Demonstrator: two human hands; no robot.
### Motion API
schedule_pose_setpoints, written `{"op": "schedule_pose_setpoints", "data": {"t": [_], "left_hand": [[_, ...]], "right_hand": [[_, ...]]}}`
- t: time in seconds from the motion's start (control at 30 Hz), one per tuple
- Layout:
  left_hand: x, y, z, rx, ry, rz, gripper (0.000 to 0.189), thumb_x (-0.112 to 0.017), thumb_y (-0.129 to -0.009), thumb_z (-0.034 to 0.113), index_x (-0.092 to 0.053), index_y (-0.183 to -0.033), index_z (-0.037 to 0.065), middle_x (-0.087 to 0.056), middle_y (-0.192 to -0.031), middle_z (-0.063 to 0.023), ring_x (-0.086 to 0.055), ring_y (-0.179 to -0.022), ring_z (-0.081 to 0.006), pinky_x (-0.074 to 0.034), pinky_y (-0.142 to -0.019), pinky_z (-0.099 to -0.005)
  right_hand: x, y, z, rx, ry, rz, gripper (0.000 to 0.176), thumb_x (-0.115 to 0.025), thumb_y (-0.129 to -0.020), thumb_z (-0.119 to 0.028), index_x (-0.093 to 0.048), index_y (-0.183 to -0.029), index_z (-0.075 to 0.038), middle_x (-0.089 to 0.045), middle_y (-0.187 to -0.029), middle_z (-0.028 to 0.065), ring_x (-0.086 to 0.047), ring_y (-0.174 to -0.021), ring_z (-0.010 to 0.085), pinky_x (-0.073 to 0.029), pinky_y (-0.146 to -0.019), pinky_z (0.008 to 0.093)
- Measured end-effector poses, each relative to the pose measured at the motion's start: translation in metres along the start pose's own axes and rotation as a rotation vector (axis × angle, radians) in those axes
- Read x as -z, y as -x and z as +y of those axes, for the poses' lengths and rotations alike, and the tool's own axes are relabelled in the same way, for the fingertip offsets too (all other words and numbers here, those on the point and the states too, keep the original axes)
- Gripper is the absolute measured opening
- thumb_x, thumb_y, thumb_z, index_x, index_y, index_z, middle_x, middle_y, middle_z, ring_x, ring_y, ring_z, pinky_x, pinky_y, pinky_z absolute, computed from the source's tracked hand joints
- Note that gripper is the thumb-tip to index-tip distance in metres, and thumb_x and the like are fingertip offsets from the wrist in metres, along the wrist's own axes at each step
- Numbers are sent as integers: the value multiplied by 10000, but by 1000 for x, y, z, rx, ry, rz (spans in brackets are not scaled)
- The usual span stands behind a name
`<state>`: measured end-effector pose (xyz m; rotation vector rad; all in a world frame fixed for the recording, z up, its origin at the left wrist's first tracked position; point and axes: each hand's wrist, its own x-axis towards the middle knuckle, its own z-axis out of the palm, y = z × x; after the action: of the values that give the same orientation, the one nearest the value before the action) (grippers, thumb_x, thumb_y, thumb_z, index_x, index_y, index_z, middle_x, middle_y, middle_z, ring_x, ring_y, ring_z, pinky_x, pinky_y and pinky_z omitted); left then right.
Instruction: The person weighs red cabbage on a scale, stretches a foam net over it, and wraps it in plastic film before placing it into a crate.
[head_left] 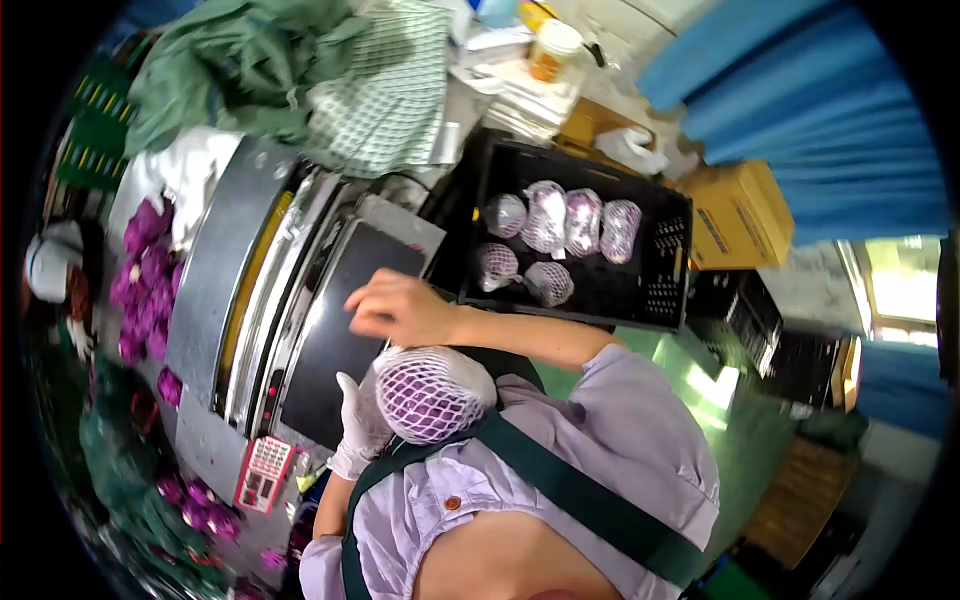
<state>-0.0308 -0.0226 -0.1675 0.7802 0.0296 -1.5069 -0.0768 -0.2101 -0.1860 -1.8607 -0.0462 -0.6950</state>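
Note:
Close to my chest is a red cabbage (430, 398) in a white foam net. My left hand (364, 425), in a white glove, holds it from the left side with the thumb raised. My right hand (392, 306) is bare and sits just beyond the cabbage, above the dark plate (345, 285) of a wrapping machine. Its fingers are curled together, and anything between them is hidden. Further off, a black crate (640, 290) holds several netted red cabbages (545, 218), some of them shiny with plastic film.
Unwrapped red cabbages (150, 285) are piled beyond the machine's metal housing (215, 280). A red-and-white keypad (265, 472) lies near my left forearm. Green cloth (240, 75) and a paper cup (554, 50) are at the back. A cardboard box (740, 218) stands beside the crate.

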Motion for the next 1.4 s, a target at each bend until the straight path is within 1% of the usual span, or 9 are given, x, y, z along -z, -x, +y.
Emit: {"op": "schedule_pose_setpoints", "data": {"t": [0.1, 0.17, 0.23, 0.5, 0.77, 0.83, 0.93, 1.17, 1.4], "left_hand": [[-15, -24, 3, -99, -357, 0, 757, -241, -870, 622, -329, -1289, -2, -421, -1276, -140, -421, -1175, -246, -306, -1019, -364], [-24, -39, 0, 6, -419, 140, 712, -243, -888, 593, -362, -1260, -3, -449, -1245, -132, -433, -1161, -228, -308, -1013, -352], [-35, -63, 1, 187, -528, 240, 707, -251, -894, 586, -372, -1282, 8, -460, -1250, -121, -438, -1158, -193, -353, -971, -333], [-83, -131, -14, 219, -885, -88, 606, -425, -897, 468, -361, -1314, 34, -422, -1312, -115, -450, -1171, -231, -336, -972, -370], [-47, -129, -6, 304, -945, -65, 468, -467, -905, 397, -519, -1163, 10, -572, -1123, -72, -554, -1003, -152, -401, -840, -262], [-42, -130, -6, 285, -930, 21, 442, -477, -907, 370, -521, -1161, 10, -573, -1120, -71, -551, -999, -147, -399, -834, -255], [-49, -127, -4, 179, -1005, 30, 413, -496, -909, 314, -527, -1150, -20, -573, -1096, -79, -552, -976, -143, -411, -835, -246], [-32, -99, 9, -26, -1133, 128, 348, -509, -892, 276, -580, -1081, -8, -599, -1053, -125, -546, -999, -200, -399, -891, -299], [7, -31, 37, -195, -970, 371, 402, -485, -906, 325, -552, -1131, -1, -597, -1074, -126, -556, -1005, -213, -406, -904, -303]], "right_hand": [[67, 51, -5, -634, -550, -91, 411, -656, -777, -148, -530, -1156, -48, -556, -1134, 76, -566, -890, 135, -486, -737, 270], [90, 84, -35, -577, -474, -218, 859, -800, -618, -242, -330, -1313, -55, -435, -1269, 107, -458, -1126, 198, -424, -913, 316], [83, 111, -51, -495, -138, -108, 906, -818, -572, -222, -325, -1314, -55, -440, -1266, 134, -429, -1155, 193, -385, -951, 328], [106, 232, 30, -763, -1203, 1156, 667, -533, -811, -424, -324, -1322, -49, -434, -1288, 130, -424, -1186, 296, -317, -1010, 478], [282, 339, 90, -347, -922, 1452, 713, -428, -826, -603, -314, -1336, -118, -394, -1315, 137, -383, -1207, 333, -411, -911, 528], [313, 346, 123, -929, -720, 1885, 767, -467, -819, -585, -260, -1358, -81, -365, -1313, 196, -490, -1082, 368, -507, -801, 481], [297, 357, 179, -1530, -132, 1197, 492, -546, -847, -303, -452, -1177, 49, -546, -1054, 179, -628, -747, 348, -564, -526, 376], [163, 137, 109, -866, -18, 615, 147, -546, -877, -132, -568, -935, 1, -618, -772, 53, -566, -594, 94, -448, -522, 209], [2, 17, 59, -365, -45, -258, 69, -610, -801, -68, -606, -850, -19, -613, -663, 88, -608, -574, 126, -471, -503, 245]]}}
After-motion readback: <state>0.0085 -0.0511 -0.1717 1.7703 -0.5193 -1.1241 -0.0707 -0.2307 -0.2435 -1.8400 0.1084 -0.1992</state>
